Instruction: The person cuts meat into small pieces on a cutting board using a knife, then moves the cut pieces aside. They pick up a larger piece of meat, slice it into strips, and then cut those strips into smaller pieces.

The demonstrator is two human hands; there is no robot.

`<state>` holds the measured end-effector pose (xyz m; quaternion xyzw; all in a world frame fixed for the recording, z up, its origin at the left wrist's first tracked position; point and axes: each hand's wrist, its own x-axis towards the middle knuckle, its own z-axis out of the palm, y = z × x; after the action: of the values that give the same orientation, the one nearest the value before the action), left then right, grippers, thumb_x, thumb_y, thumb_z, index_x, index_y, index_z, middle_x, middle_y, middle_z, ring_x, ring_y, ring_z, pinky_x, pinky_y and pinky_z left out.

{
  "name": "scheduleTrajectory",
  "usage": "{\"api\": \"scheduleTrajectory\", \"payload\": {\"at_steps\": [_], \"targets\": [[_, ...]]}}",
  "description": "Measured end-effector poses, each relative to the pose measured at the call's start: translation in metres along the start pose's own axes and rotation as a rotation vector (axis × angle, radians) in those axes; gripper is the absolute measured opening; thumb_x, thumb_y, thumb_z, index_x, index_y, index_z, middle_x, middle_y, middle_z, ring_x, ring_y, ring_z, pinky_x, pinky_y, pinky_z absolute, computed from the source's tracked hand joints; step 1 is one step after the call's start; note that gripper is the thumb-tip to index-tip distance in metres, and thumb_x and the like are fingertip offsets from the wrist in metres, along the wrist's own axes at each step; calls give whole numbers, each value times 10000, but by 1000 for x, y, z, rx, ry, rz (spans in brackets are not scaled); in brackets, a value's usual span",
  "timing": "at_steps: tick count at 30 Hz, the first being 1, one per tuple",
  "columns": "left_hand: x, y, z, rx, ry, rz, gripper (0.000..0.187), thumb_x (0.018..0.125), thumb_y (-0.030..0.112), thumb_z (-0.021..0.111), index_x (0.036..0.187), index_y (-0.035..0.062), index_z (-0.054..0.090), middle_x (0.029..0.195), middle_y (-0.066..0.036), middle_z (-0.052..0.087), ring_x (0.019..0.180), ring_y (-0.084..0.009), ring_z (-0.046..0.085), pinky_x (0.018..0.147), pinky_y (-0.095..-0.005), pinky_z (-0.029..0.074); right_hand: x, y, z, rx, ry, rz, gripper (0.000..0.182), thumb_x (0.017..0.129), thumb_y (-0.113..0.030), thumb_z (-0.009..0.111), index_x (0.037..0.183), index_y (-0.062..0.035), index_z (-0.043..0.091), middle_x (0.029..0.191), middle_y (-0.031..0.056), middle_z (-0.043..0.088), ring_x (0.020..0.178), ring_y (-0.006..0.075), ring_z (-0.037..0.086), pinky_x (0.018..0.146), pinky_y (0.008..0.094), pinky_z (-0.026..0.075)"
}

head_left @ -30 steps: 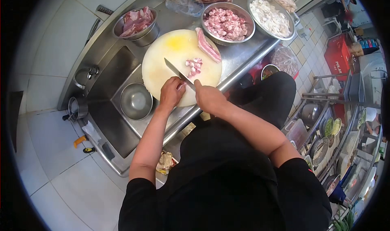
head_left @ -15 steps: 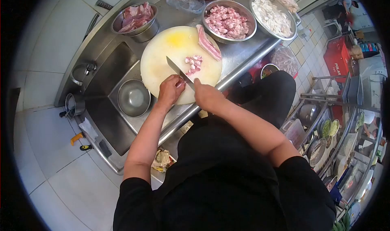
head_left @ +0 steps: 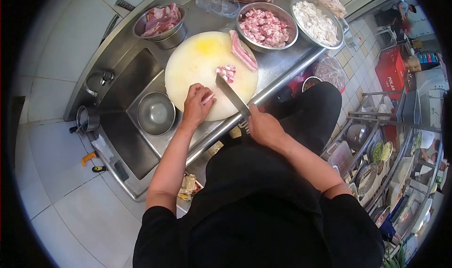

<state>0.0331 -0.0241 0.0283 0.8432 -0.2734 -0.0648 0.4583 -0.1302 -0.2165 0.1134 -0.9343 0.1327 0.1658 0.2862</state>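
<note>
My right hand (head_left: pixel 266 125) is closed round the handle of a knife (head_left: pixel 231 94), whose blade lies over the round cutting board (head_left: pixel 188 65). The blade tip is beside a small pile of cut meat (head_left: pixel 227 73). On the left part of the board, my left hand (head_left: pixel 198 104) has its fingers closed on a small piece of meat (head_left: pixel 207 98). A longer meat strip (head_left: pixel 242 52) rests near the board's upper right edge.
Behind the board are a metal bowl of meat chunks (head_left: pixel 264 28), a bowl of white pieces (head_left: pixel 316 22) and a container of meat slices (head_left: pixel 160 21). An empty bowl (head_left: pixel 156 113) sits by the sink (head_left: pixel 127 126) at left. Shelves (head_left: pixel 372 145) stand at right.
The knife and my right hand have moved right and toward me, away from my left hand. The cut pile is more compact, and the meat piece at my left fingers shows more clearly.
</note>
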Motion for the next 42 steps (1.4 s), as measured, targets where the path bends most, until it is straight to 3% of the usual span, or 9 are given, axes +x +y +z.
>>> {"api": "scheduleTrajectory", "payload": {"at_steps": [2, 4, 10, 18, 27, 32, 35, 37, 42], "targets": [[-2, -1, -8, 76, 29, 38, 205, 828, 98, 749, 1017, 31, 705, 1085, -148, 664, 931, -323, 677, 849, -391, 554, 11, -8, 2, -1, 18, -35, 229, 964, -114, 488, 1130, 39, 450, 796, 301, 671, 779, 469, 688, 716, 576, 534], [-1, -10, -10, 156, -124, 32, 224, 841, 134, 739, 1035, 26, 708, 1067, -150, 678, 947, -334, 678, 866, -394, 551, 18, -18, 0, -9, 39, -70, 230, 966, -114, 484, 1133, 40, 450, 796, 302, 671, 771, 470, 687, 712, 574, 536], [2, -10, -6, 184, -175, 0, 224, 862, 136, 712, 1052, 19, 714, 1026, -146, 700, 962, -339, 682, 859, -413, 551, 19, -26, 1, -70, -101, -74, 219, 951, -77, 456, 1136, 40, 460, 803, 296, 680, 800, 469, 692, 739, 574, 532], [1, -11, -6, 135, -145, 6, 207, 874, 125, 708, 1059, 31, 723, 1033, -141, 703, 976, -337, 678, 863, -407, 550, 77, -40, 15, -68, -118, -104, 245, 935, -74, 478, 1153, 36, 463, 883, 298, 696, 870, 478, 691, 789, 561, 533], [-3, -14, 3, 115, -50, -51, 209, 859, 115, 739, 1055, 46, 723, 1062, -129, 701, 1010, -331, 666, 904, -405, 537, -12, 7, -1, -105, -182, 8, 208, 961, -81, 463, 1131, 38, 461, 844, 304, 681, 835, 457, 696, 752, 574, 529], [-10, -1, -7, 12, 15, -62, 259, 833, 126, 758, 1066, 36, 689, 1102, -130, 675, 1031, -341, 653, 915, -407, 534, -4, -12, -8, -43, -96, -24, 204, 957, -82, 473, 1122, 36, 457, 831, 302, 678, 802, 466, 691, 721, 574, 530], [-9, -6, -16, 175, 1, 43, 277, 827, 122, 752, 1071, 22, 667, 1116, -139, 660, 1046, -341, 647, 917, -412, 532, 12, -34, -14, -54, -99, -40, 210, 944, -76, 494, 1121, 31, 459, 836, 301, 682, 817, 472, 692, 730, 571, 533], [-5, -8, -19, 148, -137, -20, 255, 834, 113, 731, 1064, 16, 677, 1097, -144, 668, 1036, -338, 651, 911, -413, 534, 25, -40, -12, -72, -119, -49, 219, 935, -73, 510, 1122, 28, 459, 840, 299, 685, 828, 474, 694, 741, 570, 535], [-2, -15, -12, 155, -152, -27, 241, 842, 113, 713, 1064, 21, 694, 1065, -147, 685, 1011, -346, 659, 903, -418, 538, 38, -40, -7, -120, -146, -65, 250, 899, -56, 545, 1121, 22, 462, 854, 299, 693, 868, 467, 699, 776, 552, 542]]}}
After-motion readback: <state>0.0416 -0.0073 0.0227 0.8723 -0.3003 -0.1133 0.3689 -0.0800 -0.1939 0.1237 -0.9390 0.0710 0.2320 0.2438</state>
